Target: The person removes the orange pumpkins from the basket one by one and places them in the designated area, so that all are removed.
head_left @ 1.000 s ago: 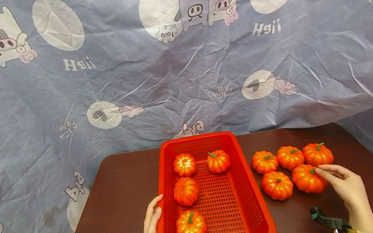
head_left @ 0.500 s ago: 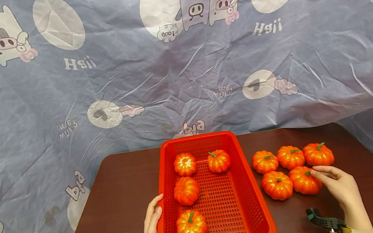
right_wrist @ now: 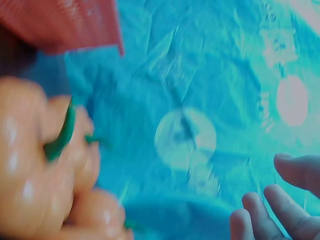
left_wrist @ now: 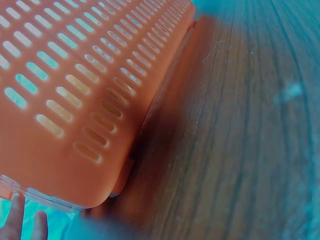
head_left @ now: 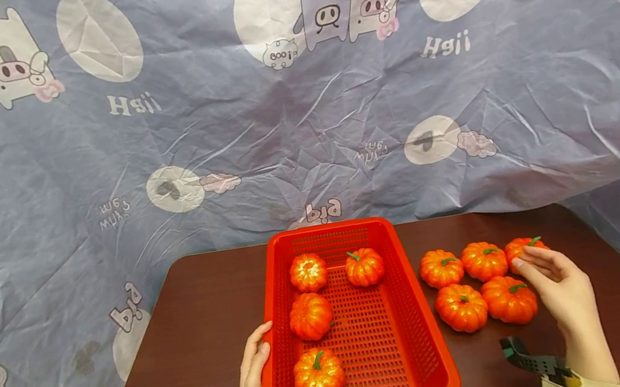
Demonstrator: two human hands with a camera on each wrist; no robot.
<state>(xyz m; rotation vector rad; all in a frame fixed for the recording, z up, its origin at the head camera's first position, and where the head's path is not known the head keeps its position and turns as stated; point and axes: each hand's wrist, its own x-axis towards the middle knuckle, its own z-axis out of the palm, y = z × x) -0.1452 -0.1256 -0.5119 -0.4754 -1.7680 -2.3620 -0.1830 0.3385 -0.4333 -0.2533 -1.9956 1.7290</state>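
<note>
My left hand (head_left: 251,373) lies along the left side of a red plastic basket (head_left: 448,363), its fairly straight fingers at the rim. In the left wrist view its fingertips (left_wrist: 17,200) meet the basket's edge. Inside stand several orange toy pumpkins, one at the near left (head_left: 319,377) with a green stem. My right hand (head_left: 563,287) reaches over the far right pumpkin (head_left: 519,248) on the table and partly hides it. Its thumb and fingers are apart with nothing between them in the right wrist view. The near right pumpkin (head_left: 511,300) sits just left of this hand.
More pumpkins stand close together right of the basket, one at the near left (head_left: 461,308) of the group. All rest on a dark brown wooden table (head_left: 189,353). A grey printed cloth (head_left: 285,122) hangs behind. A black strap-like device (head_left: 533,362) sits at the right wrist.
My right hand first shifted the near right pumpkin left against its neighbour, then let go and moved back to the far right pumpkin. The left hand and basket stay put.
</note>
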